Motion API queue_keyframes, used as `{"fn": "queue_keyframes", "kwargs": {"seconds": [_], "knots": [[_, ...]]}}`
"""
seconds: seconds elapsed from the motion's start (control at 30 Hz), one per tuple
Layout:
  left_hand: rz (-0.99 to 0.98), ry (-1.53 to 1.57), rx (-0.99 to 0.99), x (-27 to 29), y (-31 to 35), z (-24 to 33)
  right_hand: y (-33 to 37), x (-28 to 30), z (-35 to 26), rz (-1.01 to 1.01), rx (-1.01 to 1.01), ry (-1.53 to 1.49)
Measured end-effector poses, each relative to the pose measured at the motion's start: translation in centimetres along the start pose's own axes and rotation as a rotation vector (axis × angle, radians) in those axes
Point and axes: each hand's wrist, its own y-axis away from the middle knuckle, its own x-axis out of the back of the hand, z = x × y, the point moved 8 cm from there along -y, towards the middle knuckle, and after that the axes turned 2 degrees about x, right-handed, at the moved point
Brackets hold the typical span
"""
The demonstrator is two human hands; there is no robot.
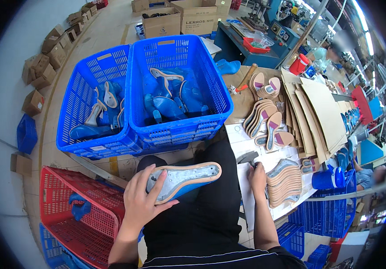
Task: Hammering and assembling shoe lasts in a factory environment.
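My left hand (146,193) is closed around a blue shoe last (188,189) over my lap. An insole (186,175) with a grey middle and a tan rim covers its upturned bottom. At the near left edge of the white table, my right hand (257,178) has its fingers curled beside a dark grey object (247,157) and a small white piece; what it grips is mostly hidden. Just right of that hand lies a neat stack of insoles (285,181). Farther back are more insoles (261,115) with purple patches.
Two blue crates (182,127) with blue lasts stand ahead, and a red crate (78,179) leans at the left. Cardboard sheets (320,116), a blue jug (327,178) and a wooden-handled hammer (247,77) lie about the table. Cartons (40,71) line the left wall.
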Motion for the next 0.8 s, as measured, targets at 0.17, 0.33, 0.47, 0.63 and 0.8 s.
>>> {"fn": "queue_keyframes", "kwargs": {"seconds": [0.17, 0.33, 0.47, 0.63, 0.8], "knots": [[0.001, -0.08, -0.02, -0.4, 0.1, -0.1, -0.9, 8.3, -6.7, -0.067, -0.226, -0.562], [0.01, -0.077, -0.03, -0.4, 0.2, -0.2, 0.7, 20.6, -21.2, -0.12, 0.29, -0.534], [0.025, -0.074, -0.029, -0.6, 0.2, -0.3, 2.1, 19.5, -24.9, -0.425, 0.555, -0.307], [0.022, -0.065, -0.013, -0.4, -0.2, -0.1, 0.3, 24.5, -25.5, -0.051, 0.683, -0.446], [0.04, -0.045, -0.009, -0.3, 0.0, -0.5, 2.0, 20.8, -25.4, -0.397, 0.676, -0.12]]}}
